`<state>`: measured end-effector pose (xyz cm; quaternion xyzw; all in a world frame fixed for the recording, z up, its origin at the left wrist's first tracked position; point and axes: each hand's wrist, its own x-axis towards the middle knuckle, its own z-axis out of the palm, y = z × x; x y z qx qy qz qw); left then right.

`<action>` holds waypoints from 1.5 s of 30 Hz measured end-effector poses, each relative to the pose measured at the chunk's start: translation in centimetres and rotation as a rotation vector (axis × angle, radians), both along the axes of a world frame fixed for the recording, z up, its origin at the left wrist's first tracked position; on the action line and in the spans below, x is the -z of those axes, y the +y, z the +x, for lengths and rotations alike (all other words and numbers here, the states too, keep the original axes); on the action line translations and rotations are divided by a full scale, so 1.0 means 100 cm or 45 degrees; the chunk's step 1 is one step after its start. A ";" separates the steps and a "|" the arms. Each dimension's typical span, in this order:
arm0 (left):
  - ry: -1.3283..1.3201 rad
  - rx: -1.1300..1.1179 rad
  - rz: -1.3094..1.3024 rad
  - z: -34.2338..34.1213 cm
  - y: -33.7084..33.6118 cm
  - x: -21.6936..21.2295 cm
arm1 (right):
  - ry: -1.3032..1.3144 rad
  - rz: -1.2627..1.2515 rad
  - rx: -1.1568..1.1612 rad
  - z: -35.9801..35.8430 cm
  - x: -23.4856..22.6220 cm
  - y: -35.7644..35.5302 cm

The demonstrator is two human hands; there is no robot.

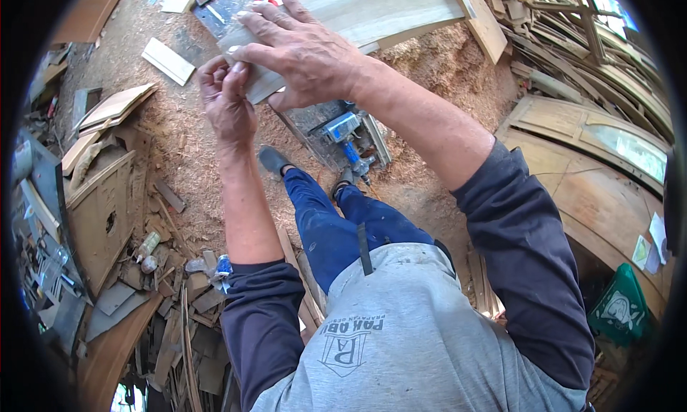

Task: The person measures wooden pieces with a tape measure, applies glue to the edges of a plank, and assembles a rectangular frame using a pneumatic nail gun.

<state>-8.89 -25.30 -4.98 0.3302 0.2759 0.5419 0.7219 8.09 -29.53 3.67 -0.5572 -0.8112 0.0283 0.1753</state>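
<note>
A pale wooden board (pixel 386 15) lies across a low dark work table (pixel 300 122) in front of me. My right hand (pixel 304 57) rests on the board's left part, fingers spread over its top and thumb by the near edge. At the board's left end my left hand (pixel 230 108) is closed, thumb and fingers curled together close to the right fingertips. Whatever is between those left fingers is too small or hidden to tell. A blue and silver nail gun (pixel 342 129) lies on the table's near side, below the board.
Sawdust and shavings cover the floor (pixel 193 154). A short pale offcut (pixel 168 61) lies at the left. Stacked wood strips (pixel 587 61) and a wooden door panel (pixel 572 176) fill the right. Carved panels (pixel 107 219) and scraps (pixel 207 304) crowd the lower left. A green bag (pixel 619 308) hangs at the right.
</note>
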 end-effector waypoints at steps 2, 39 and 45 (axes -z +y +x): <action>0.014 0.055 0.000 0.002 0.000 -0.005 | 0.034 -0.025 -0.034 0.002 0.000 0.003; 0.269 0.127 0.088 -0.007 0.002 -0.013 | 0.648 0.124 1.264 -0.091 0.102 -0.142; 0.333 0.122 0.099 0.000 -0.001 -0.016 | 0.443 -0.889 1.729 -0.079 0.260 -0.230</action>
